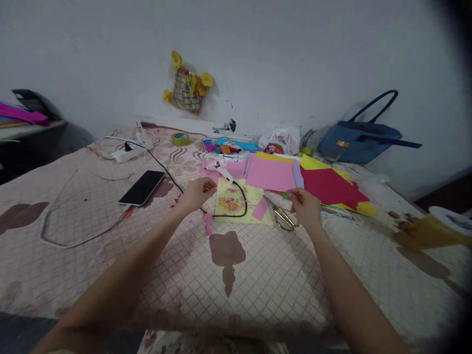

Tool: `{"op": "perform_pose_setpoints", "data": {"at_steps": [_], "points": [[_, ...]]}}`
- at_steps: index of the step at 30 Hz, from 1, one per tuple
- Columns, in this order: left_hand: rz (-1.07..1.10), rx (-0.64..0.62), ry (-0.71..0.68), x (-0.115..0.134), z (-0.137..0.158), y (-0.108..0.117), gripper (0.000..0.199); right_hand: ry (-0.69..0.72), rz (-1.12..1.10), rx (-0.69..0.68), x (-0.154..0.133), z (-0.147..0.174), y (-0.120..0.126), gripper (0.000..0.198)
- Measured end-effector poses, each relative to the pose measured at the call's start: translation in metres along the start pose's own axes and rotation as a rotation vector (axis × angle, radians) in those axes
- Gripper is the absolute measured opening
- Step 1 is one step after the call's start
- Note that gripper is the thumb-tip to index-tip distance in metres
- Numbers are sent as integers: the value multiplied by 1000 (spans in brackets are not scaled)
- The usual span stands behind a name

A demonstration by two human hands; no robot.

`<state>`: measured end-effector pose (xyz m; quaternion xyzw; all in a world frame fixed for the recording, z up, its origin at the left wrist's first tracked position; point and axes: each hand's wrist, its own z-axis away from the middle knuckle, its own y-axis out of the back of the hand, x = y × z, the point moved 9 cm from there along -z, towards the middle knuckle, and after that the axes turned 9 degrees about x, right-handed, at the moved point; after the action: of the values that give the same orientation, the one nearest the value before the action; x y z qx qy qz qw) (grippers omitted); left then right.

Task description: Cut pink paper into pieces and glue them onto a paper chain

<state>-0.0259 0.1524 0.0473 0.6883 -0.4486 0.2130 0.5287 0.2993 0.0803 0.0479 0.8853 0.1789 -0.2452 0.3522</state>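
Observation:
My left hand (199, 194) is raised over the table beside the left edge of a pale yellow sheet (254, 193), its thumb and fingers pinched together. Whatever it may hold is too small to tell. My right hand (305, 205) pinches a small green piece (284, 195) between thumb and fingertips. Just left of that hand lies a pair of gold-handled scissors (283, 216), beside a pink paper strip (260, 209). Pink and yellow scraps (231, 203) are scattered on the yellow sheet. A white glue gun (223, 170) rests behind it, its black cord looping across the sheet. A small pink paper figure (208, 223) lies near my left wrist.
Pink sheets (271, 173) and red paper (328, 186) are stacked behind my right hand. On the left are a phone (142, 188), a power strip (129, 153) and cables. A blue handbag (359, 141), green tape (180, 139) and a yellow tub (431, 231) stand around the edges.

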Motion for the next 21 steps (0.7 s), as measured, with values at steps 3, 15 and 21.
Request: {"op": "perform_pose_setpoints", "data": {"at_steps": [3,15,21], "points": [[10,12,8,2,6,5,15,-17,95,38,0,2,7,37],[-249,-304,-34,1,36,-5,11,192,-131,-109,-65,26,-20,17],[-315,-281,-29,-1,35,-1,13,205,-266,-293,-106,51,-40,14]]}}
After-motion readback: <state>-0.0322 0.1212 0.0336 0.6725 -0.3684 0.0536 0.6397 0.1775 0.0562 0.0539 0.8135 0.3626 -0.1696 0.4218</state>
